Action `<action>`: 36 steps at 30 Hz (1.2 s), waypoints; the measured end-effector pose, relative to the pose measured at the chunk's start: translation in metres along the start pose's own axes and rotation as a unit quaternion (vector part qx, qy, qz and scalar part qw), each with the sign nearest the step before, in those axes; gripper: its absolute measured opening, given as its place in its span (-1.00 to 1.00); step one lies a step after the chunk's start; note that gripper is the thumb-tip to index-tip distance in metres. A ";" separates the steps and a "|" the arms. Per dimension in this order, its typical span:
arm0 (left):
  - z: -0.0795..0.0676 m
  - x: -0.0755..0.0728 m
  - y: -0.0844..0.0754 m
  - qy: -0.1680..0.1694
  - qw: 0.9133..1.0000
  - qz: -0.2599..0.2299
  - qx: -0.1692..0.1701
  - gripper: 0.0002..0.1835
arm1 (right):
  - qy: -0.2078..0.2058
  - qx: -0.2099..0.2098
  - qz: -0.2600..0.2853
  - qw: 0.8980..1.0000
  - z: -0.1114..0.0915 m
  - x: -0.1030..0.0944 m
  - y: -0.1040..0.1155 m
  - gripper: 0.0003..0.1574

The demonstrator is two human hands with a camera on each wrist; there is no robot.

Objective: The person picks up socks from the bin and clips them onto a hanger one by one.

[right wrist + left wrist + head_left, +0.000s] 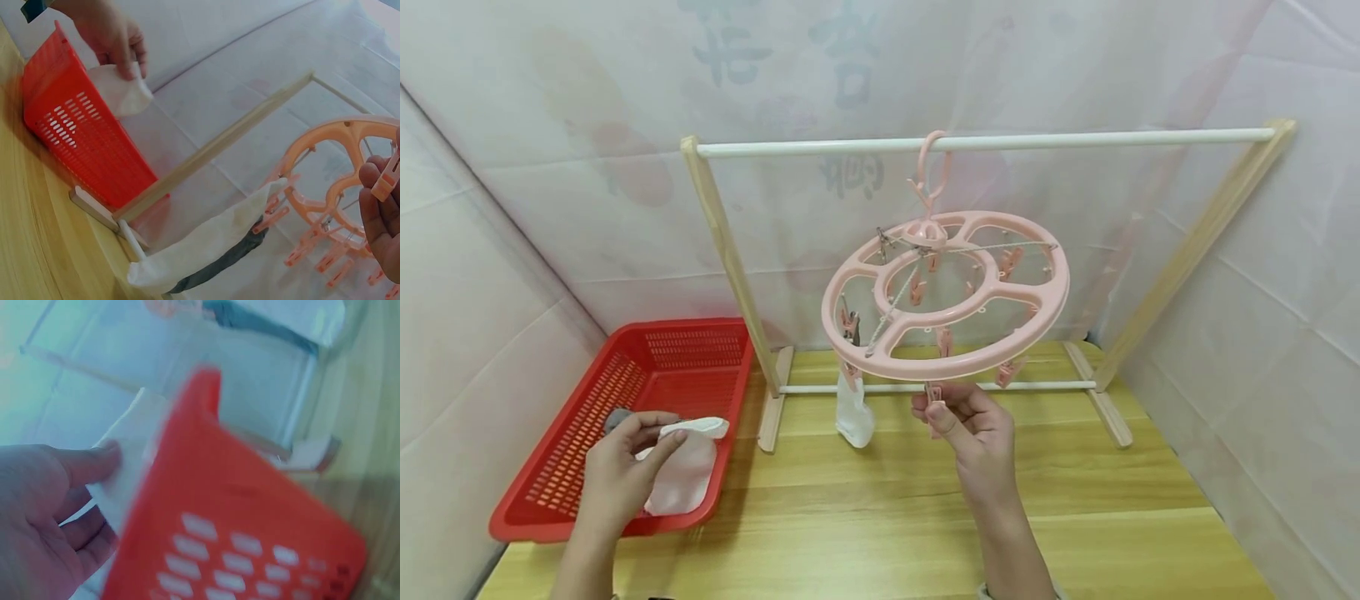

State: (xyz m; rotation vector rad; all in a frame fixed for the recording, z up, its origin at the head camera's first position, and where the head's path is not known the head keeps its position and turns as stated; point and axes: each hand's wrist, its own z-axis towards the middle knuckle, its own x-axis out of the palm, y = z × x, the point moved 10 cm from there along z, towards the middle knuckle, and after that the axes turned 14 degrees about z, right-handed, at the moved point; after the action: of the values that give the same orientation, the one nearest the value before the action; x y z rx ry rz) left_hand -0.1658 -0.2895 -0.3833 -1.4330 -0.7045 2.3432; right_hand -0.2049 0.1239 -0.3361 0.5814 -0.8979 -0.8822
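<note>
My left hand (617,467) pinches a white sock (694,429) between thumb and fingers over the red basket's near right corner; part of it hangs down. A grey bit of cloth (617,419) shows beside that hand. My right hand (977,433) pinches a pink clothespin (936,398) at the near rim of the round pink drying hanger (925,367). On the hanger's left side, another white sock (854,412) hangs from clothespins, with a dark grey sock (219,265) behind it in the right wrist view.
The hanger hooks over the white bar of a wooden rack (820,147). Several more pink clothespins (943,340) dangle below its ring. The red basket (625,342) stands left of the rack on the wood-grain table (835,533). Printed fabric (625,83) surrounds the table.
</note>
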 end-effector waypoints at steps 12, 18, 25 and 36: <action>-0.003 -0.017 -0.079 -0.109 0.978 -0.120 0.128 -0.66 | -0.007 -0.010 -0.005 1.000 0.002 -0.001 0.003 -0.80; -0.008 -0.013 -0.112 -0.126 0.961 -0.167 0.181 -0.62 | -0.013 -0.001 -0.009 1.000 0.001 -0.002 0.002 -0.79; -0.013 -0.001 -0.161 -0.113 0.948 -0.193 0.229 -0.66 | -0.007 -0.019 -0.006 1.000 0.001 0.000 0.005 -0.82; -0.017 0.047 -0.188 -0.043 0.939 -0.248 0.235 -0.78 | -0.016 -0.044 0.020 0.999 0.000 -0.001 0.012 -0.88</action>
State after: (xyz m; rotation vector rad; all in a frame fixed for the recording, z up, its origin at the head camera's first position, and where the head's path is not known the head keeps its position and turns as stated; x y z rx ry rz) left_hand -0.1712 -0.1058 -0.3206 -0.8337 -0.4181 1.9957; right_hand -0.2006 0.1311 -0.3275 0.4726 -0.8916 -0.8924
